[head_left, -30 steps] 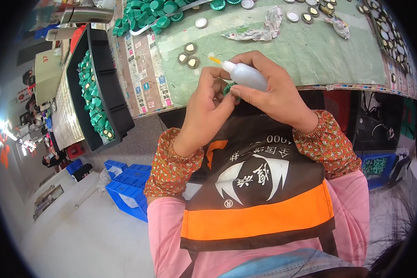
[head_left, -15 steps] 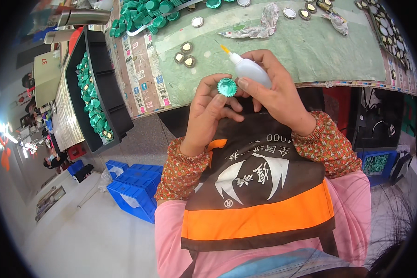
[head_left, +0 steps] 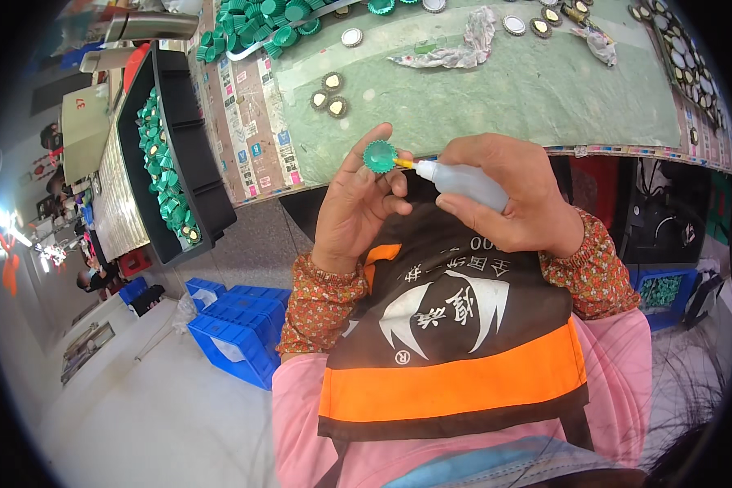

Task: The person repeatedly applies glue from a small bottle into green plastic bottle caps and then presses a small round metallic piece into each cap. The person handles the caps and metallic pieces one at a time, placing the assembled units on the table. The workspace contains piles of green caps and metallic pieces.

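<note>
Bottle (head_left: 469, 184) mostly hidden in right hand (head_left: 504, 195) grip; left hand (head_left: 358, 207) pinches green cap (head_left: 380, 155), nozzle tip touching.

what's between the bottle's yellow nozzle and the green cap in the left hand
Nothing visible. The squeeze bottle in the right hand has its yellow tip right at the rim of the green cap, pinched in the left hand.

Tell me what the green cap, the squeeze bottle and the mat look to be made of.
Green cap: likely moulded plastic, glossy, with a ribbed rim.
Squeeze bottle: soft translucent plastic, milky, with a yellow nozzle.
Mat: probably rubber or vinyl, matte green and scuffed.
</note>
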Demonstrator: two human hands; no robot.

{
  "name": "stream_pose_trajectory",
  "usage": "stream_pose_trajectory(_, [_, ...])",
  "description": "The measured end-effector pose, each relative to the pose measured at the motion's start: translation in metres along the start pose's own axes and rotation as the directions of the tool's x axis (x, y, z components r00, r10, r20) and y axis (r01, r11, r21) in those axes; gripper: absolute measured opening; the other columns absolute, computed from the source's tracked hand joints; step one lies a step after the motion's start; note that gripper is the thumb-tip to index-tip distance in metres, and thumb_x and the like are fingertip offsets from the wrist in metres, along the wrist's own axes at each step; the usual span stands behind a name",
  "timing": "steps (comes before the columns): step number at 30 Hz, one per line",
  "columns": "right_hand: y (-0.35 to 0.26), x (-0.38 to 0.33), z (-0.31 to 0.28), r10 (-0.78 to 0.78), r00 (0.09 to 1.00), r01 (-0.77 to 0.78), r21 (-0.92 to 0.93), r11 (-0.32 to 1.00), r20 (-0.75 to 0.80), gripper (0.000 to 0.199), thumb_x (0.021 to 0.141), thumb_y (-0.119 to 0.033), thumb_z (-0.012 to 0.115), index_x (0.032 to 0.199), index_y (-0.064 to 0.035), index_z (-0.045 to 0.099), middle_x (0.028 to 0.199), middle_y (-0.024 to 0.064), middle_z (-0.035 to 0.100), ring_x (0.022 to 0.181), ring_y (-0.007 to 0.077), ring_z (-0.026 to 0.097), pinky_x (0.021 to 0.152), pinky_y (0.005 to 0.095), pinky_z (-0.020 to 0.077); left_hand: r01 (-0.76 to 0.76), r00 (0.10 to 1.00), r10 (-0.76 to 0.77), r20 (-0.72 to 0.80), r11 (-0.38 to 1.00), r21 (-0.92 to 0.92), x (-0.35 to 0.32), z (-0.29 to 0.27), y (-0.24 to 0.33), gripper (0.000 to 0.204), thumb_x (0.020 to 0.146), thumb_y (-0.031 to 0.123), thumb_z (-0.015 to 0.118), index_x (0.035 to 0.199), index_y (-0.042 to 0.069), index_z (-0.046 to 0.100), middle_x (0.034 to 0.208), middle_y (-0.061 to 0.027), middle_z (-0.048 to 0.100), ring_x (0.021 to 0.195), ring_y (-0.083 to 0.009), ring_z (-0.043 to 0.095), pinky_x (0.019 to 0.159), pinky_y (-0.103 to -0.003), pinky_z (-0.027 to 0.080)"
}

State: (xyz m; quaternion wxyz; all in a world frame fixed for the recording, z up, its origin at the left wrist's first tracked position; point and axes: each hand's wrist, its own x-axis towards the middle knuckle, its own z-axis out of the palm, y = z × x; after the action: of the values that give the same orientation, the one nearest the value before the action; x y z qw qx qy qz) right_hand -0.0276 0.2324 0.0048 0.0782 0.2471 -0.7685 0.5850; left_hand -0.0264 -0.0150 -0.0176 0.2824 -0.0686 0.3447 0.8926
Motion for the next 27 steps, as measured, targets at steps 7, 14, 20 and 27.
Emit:
stream_pose_trajectory(7, [-0.0048,-0.0003,0.0038,-0.022,0.999,0.023,-0.051,0.998,0.026,0.027,0.084,-0.019,0.077,0.104,-0.0073,0.064,0.075,0.0098,0.063,0.067,0.0316,0.065,0.059,0.0409,0.0492,0.029,0.999,-0.028,-0.023,0.997,0.067,-0.0034,-0.0055,-0.0002,0.058,0.104,0.018,0.056,0.154,0.003,0.032,0.132,-0.023,0.06,0.096,-0.0183,0.065,0.082,-0.035,0.065])
stream_pose_trajectory(14, [-0.0054,-0.0001,0.0046,-0.029,0.997,0.033,-0.056,0.998,0.065,0.028,0.083,-0.013,0.079,0.105,-0.0026,0.064,0.079,0.0132,0.067,0.066,0.0318,0.067,0.058,0.0386,0.0506,0.046,0.999,-0.044,-0.019,0.993,0.111,-0.0046,-0.0064,-0.0021,0.056,0.104,0.019,0.057,0.153,0.003,0.036,0.134,-0.0237,0.06,0.097,-0.0177,0.065,0.082,-0.034,0.064])
stream_pose_trajectory(20, [-0.0055,-0.0002,0.0084,-0.006,0.998,0.01,-0.048,0.999,0.069,0.026,0.088,-0.021,0.075,0.106,-0.0048,0.064,0.072,0.0112,0.063,0.065,0.0316,0.066,0.057,0.0414,0.0491,0.051,0.999,-0.049,-0.021,0.989,0.136,-0.0056,-0.0046,-0.0035,0.054,0.104,0.02,0.057,0.152,0.004,0.038,0.133,-0.0235,0.06,0.098,-0.0174,0.065,0.082,-0.034,0.064])
stream_pose_trajectory(27, [-0.0053,-0.0006,0.0094,0.013,0.996,-0.01,-0.041,0.999,0.085,0.026,0.089,-0.022,0.074,0.104,-0.0054,0.061,0.073,0.0117,0.063,0.066,0.033,0.066,0.057,0.0422,0.0493,0.066,0.997,-0.062,-0.035,0.988,0.14,-0.0082,-0.0077,-0.0059,0.054,0.103,0.021,0.059,0.15,0.002,0.04,0.131,-0.0218,0.061,0.097,-0.0173,0.065,0.081,-0.033,0.064])
